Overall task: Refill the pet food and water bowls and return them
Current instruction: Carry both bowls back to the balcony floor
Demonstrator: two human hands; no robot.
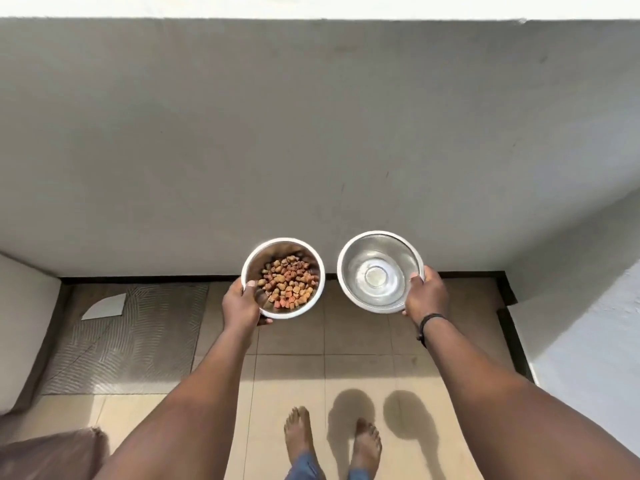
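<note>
Above the tiled floor [291, 375], in front of a grey wall [311, 133], a person holds two metal bowls out at arm's length, one in each hand. Left hand [242, 303] grips the food bowl [248, 271] at its near left rim, thumb hooked over the edge and into the bowl, fingers curled underneath, where only a fingertip shows. Kibble [289, 282] in brown, tan and orange pieces covers much of the bottom of that bowl. Right hand [427, 292] grips the water bowl [341, 271] at its near right rim in the same way, thumb over the edge, fingers wrapped beneath it. Clear water lies in that bowl, with the round base showing through. A dark band [427, 322] circles the right wrist. Both bowls are in the air, side by side and apart from each other, level or nearly so, and their round shadows fall on the sunlit tiles near the person's bare feet [298, 431]. A dark skirting strip [145, 279] runs along the foot of the wall. To the left a grey patterned mat [138, 341] lies on the floor with a pale sheet [105, 306] resting on its far corner. A brown cushion [52, 452] shows at the lower left edge.
</note>
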